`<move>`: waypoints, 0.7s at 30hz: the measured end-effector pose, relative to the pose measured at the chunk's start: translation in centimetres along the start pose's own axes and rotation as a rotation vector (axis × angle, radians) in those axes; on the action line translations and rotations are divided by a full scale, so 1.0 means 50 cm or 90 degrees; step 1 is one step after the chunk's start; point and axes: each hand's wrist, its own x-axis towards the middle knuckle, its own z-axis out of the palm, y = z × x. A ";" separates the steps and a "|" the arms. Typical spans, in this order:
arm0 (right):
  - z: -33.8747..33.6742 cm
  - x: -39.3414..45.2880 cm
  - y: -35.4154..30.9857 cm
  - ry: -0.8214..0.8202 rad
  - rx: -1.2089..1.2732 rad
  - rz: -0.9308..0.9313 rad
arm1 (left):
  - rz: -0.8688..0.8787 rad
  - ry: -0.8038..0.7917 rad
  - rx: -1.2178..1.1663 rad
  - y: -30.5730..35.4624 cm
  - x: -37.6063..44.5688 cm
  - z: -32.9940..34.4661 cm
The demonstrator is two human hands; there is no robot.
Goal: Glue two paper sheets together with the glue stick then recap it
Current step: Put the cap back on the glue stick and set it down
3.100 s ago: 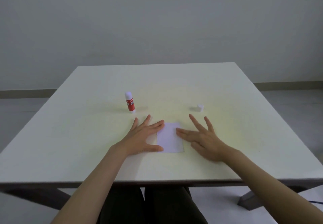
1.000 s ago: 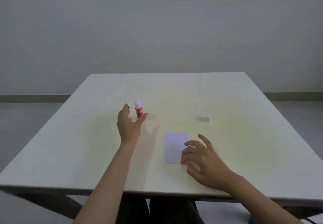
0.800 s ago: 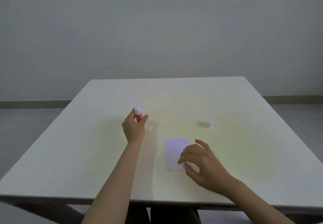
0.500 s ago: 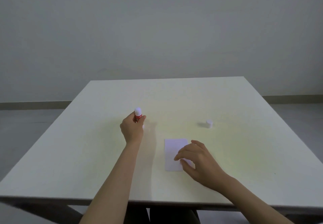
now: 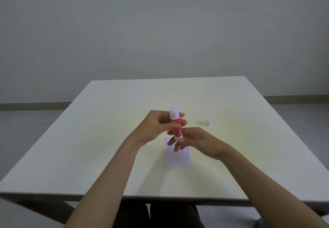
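A red glue stick (image 5: 176,127) with a white top is held upright above the table. My left hand (image 5: 156,126) grips its upper half. My right hand (image 5: 197,139) pinches its white bottom end with thumb and fingers. Below the hands, white paper (image 5: 178,157) lies flat on the table; I cannot tell whether it is one sheet or two stacked. A small white cap (image 5: 209,122) stands alone on the table to the right of the hands.
The white table (image 5: 89,147) has its front edge close to my body and its far edge by a plain grey wall. My legs show under the table's front edge.
My left hand closed on the glue stick at the left, lifted it and carried it right, above the paper. My right hand left the paper and rose to grasp the stick's bottom end.
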 end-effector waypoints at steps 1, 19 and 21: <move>0.002 0.001 0.003 0.012 -0.001 -0.008 | 0.000 0.006 0.007 0.001 0.000 0.003; 0.002 -0.009 0.011 -0.004 0.036 0.001 | 0.009 0.065 -0.013 0.002 -0.020 0.020; 0.004 -0.006 0.013 0.035 0.042 -0.015 | 0.019 0.058 -0.016 0.002 -0.021 0.022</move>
